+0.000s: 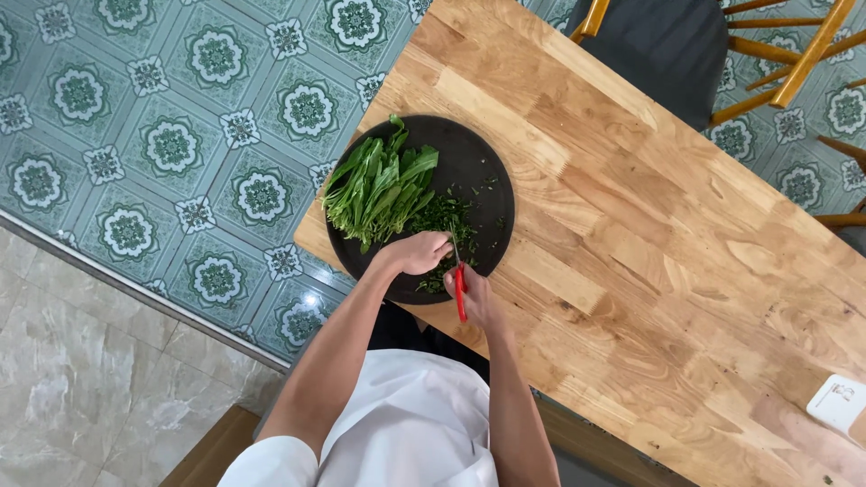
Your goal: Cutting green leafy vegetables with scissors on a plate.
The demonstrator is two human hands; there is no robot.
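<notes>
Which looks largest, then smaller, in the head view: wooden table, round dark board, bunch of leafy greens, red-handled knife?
1. Wooden table
2. Round dark board
3. Bunch of leafy greens
4. Red-handled knife, partly hidden by the right hand

All lie at about table height, so nearness hardly skews this.

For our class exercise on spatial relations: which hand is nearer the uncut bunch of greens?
Left. The left hand presses the greens at their cut end; the right hand, holding the red-handled knife, sits beyond it.

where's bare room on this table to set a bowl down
Bare wood lies right of the round black board, running toward the white object at the table's right edge, and above the board toward the chair. It is crowded on the board: greens, both hands, red-handled knife.
</notes>
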